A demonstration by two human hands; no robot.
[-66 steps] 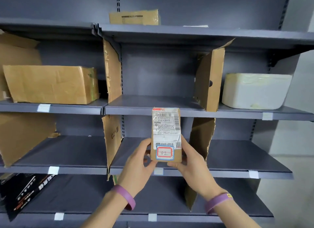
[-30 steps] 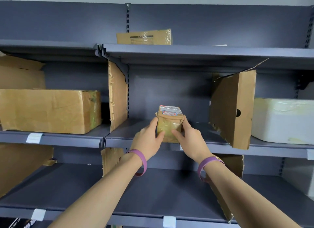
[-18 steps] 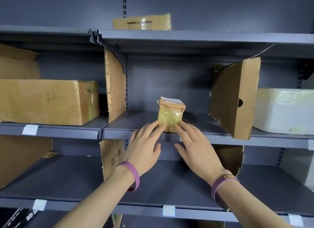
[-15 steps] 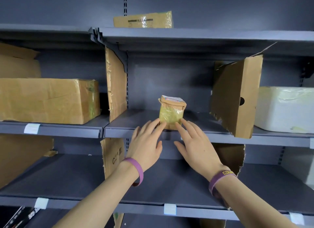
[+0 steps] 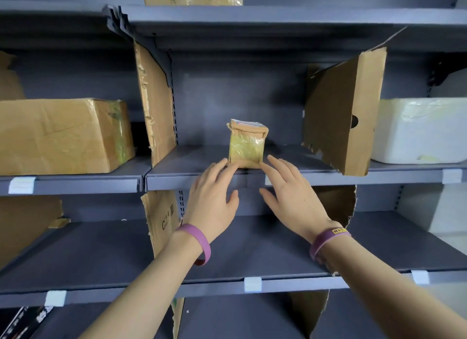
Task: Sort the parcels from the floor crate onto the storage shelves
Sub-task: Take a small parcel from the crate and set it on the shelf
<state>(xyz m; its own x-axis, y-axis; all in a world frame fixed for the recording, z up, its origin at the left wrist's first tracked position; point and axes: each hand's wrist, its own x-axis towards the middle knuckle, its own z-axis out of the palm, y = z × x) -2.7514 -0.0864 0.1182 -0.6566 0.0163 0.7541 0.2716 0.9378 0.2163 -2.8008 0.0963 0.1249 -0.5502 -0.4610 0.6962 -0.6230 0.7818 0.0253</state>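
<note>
the small parcel point(image 5: 247, 146) stands upright on the middle shelf point(image 5: 192, 179) at frame centre — this placement looks done. left hand point(image 5: 212, 199) and right hand point(image 5: 290, 197), fingers straight, sit at its lower corners, gripping nothing. its bay holds only it; big carton point(image 5: 60, 136) at frame left, white foam box point(image 5: 419, 131) at frame right. crate unseen — remainder unknown.

Grey shelf point(image 5: 192, 162) — small parcel point(image 5: 247, 146) upright
</note>
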